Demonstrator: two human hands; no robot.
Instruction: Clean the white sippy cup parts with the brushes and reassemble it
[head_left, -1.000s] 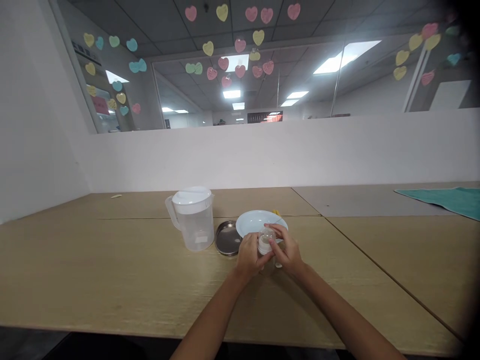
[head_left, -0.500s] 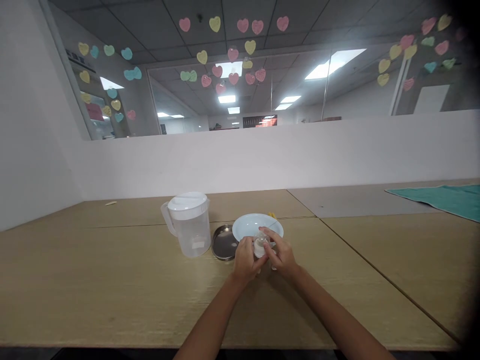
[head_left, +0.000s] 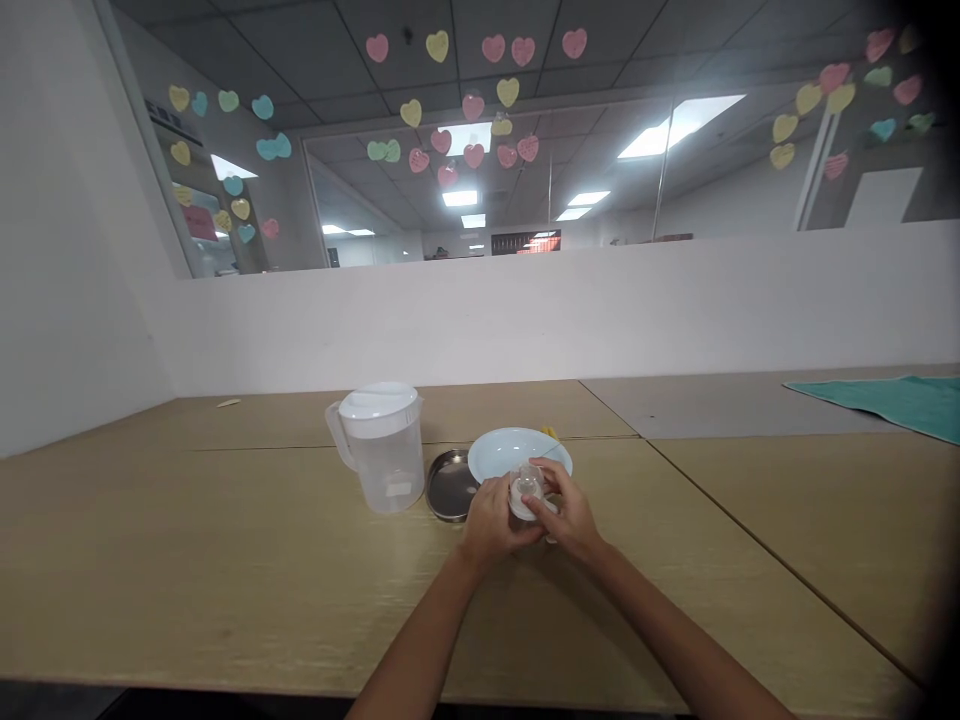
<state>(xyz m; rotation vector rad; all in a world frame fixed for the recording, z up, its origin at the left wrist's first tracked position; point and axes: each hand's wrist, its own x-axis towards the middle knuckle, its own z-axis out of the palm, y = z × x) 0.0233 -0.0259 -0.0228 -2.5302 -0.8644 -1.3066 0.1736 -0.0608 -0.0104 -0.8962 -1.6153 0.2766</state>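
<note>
1. Small container (head_left: 527, 486), one: clear domed top, white band below; held upright or nearly so between both hands, above the counter and in front of the bowl. Lower part hidden by fingers.
2. Left hand (head_left: 491, 522), one: curled around the container's left side, gripping it.
3. Right hand (head_left: 574, 512), one: closed in on the container's right side, fingers and thumb touching it.
4. Bowl (head_left: 504, 452), pale blue, wide-rimmed: just beyond the hands, its near edge partly covered by them.
5. Round tray (head_left: 448, 488), dark metal, shallow: just left of the bowl, between it and the pitcher.
6. Pitcher (head_left: 390, 470), translucent, upright: white lid, handle to the left, pale label low on its side.
7. Yellow item (head_left: 551, 433), small: behind the bowl's right rim; kind cannot be told.
8. Cloth (head_left: 896, 403), green: flat at far right.
9. Counter (head_left: 262, 560), wood-toned, seamed: bears items 4 to 8.
</note>
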